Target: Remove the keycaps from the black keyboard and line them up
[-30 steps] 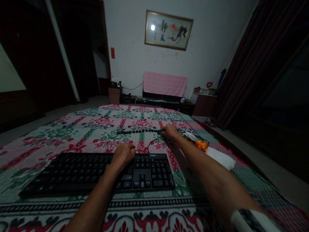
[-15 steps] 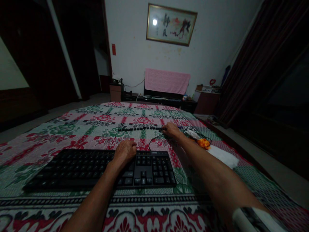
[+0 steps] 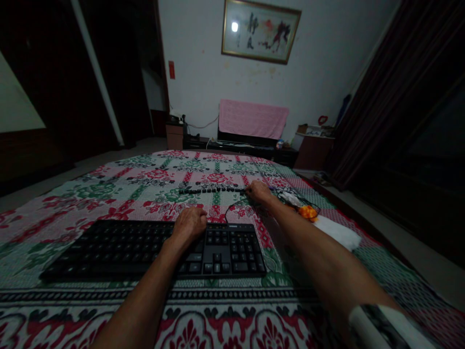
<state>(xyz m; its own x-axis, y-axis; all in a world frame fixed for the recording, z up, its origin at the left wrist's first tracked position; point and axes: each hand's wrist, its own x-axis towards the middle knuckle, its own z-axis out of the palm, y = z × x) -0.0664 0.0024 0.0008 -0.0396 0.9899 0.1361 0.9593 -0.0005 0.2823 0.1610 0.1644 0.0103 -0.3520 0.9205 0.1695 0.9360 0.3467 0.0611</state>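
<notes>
A black keyboard (image 3: 123, 249) lies on the patterned tablecloth in front of me. My left hand (image 3: 189, 223) rests over its upper edge with the fingers curled in; whatever they may hold is hidden. Farther out, a line of small black keycaps (image 3: 214, 190) runs from left to right across the cloth. At the right end of that line is my right hand (image 3: 259, 191), its fingers pinched on a dark keycap (image 3: 248, 190) that is partly covered. The keyboard's thin cable (image 3: 228, 212) curves from its back edge toward my right hand.
Right of my right hand lie a crumpled white tissue (image 3: 290, 198), an orange fluffy item (image 3: 308, 213), dark cable loops and a white cloth (image 3: 339, 233). The tablecloth (image 3: 109, 194) reaches to the table's far edge. Beyond stands a low cabinet with a pink towel (image 3: 252, 118) above it.
The camera view has tilted slightly, so the room appears a little higher. Both hands stay at nearly the same places, the right one still at the end of the keycap line.
</notes>
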